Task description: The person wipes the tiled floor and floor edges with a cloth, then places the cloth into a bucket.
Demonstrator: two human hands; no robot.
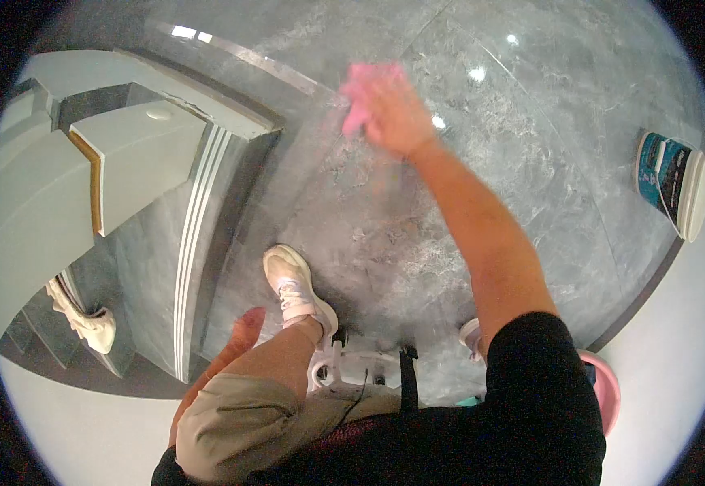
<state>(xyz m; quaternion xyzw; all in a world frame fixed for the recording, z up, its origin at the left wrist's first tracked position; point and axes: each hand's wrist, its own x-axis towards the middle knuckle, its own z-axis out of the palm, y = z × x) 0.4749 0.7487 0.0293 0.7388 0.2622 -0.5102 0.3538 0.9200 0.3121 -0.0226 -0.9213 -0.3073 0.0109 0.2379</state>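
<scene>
My right hand [394,120] is stretched far forward over the grey marbled floor [368,206], with a pink cloth [360,91] pressed under its fingers. Motion blurs both the hand and the cloth. Pale whitish streaks mark the floor around them. Down at the lower left, my left hand [247,326] hangs beside my knee, near my light shoe [289,283]. It is dark and blurred, and its fingers cannot be made out.
A white bucket with a blue label [666,182] stands at the right by the wall. A pink basin [603,393] is partly hidden behind my right sleeve. At the left are an open doorway, a door [142,162] and a pair of shoes [85,320].
</scene>
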